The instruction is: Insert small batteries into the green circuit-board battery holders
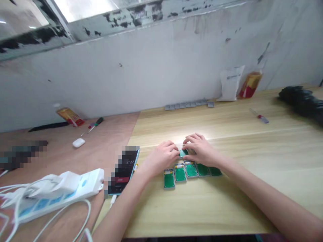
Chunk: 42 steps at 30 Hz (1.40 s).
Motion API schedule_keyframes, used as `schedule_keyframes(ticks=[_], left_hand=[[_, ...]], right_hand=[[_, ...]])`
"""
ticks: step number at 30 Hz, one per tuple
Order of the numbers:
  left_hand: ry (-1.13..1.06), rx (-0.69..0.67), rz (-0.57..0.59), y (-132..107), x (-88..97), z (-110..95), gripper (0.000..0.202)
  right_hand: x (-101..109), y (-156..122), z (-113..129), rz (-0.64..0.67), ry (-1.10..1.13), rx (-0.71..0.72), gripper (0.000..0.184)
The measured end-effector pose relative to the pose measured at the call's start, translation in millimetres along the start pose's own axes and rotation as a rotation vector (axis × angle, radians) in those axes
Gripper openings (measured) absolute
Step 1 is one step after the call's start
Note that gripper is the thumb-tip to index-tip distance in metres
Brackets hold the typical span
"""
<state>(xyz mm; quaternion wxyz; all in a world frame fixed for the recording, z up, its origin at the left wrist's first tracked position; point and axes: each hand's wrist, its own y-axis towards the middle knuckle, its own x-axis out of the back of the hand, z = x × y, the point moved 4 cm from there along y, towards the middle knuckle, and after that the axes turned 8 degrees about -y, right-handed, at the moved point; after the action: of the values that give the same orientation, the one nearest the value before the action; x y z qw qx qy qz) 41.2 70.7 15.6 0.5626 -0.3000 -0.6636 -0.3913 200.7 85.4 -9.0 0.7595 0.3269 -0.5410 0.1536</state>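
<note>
Between my two hands is a small green circuit board [183, 153], apparently in a grey case like those in the row nearer me. My left hand [165, 154] grips its left side, fingers bent. From the right, my right hand [199, 149] curls its fingers and thumb around the other side. Just below them stands a row of several grey cases with green boards, among them the leftmost cased board [169, 178] and a cased board with a yellow strip [191, 169]. My right wrist and forearm partly cover the right end of that row.
Along the wall lies a line of small grey pieces [188, 105]. A phone [126, 171] and a white power strip [65, 198] with cables are at left. A screwdriver [263, 118], a white bag [230, 84] and a black bundle [301, 101] lie to the right.
</note>
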Motion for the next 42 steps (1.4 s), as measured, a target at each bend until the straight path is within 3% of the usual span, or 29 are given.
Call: schedule_keyframes(ticks=[3,6,9,11,15,22,27,33,37,42], left_hand=[[-0.022,-0.008,-0.011,-0.4,1.9,2.1,0.022],[-0.054,0.024,-0.087,-10.6,19.8,8.9,0.023],[-0.031,0.142,-0.221,-38.8,47.0,21.4,0.021],[0.017,0.204,-0.212,-63.8,55.5,28.6,0.019],[0.093,0.247,-0.055,-107.9,41.6,36.0,0.021],[0.121,0.271,-0.044,-138.0,17.6,42.1,0.022],[0.100,0.279,-0.053,-138.1,21.9,37.1,0.018],[0.027,0.325,-0.109,-102.4,17.5,6.0,0.021],[0.043,0.356,-0.089,-81.6,7.8,1.6,0.015],[0.015,0.362,-0.091,-79.8,9.4,13.5,0.009]], right_hand=[[0.9,0.1,0.9,0.003,-0.010,-0.013,0.025],[2.0,-0.1,1.4,0.009,-0.012,-0.014,0.024],[2.9,-0.3,1.7,0.001,-0.029,-0.006,0.023],[3.1,-0.2,1.7,-0.016,-0.056,-0.013,0.023],[3.4,-0.1,1.7,-0.052,-0.095,-0.051,0.027],[5.6,-0.7,2.4,-0.072,-0.083,-0.083,0.032],[6.1,11.5,23.3,-0.114,-0.033,-0.092,0.028],[-4.9,38.7,58.7,-0.056,-0.147,-0.050,0.025],[-13.9,44.1,60.5,0.006,-0.176,-0.044,0.022],[-16.8,37.6,48.1,0.019,-0.122,-0.018,0.019]])
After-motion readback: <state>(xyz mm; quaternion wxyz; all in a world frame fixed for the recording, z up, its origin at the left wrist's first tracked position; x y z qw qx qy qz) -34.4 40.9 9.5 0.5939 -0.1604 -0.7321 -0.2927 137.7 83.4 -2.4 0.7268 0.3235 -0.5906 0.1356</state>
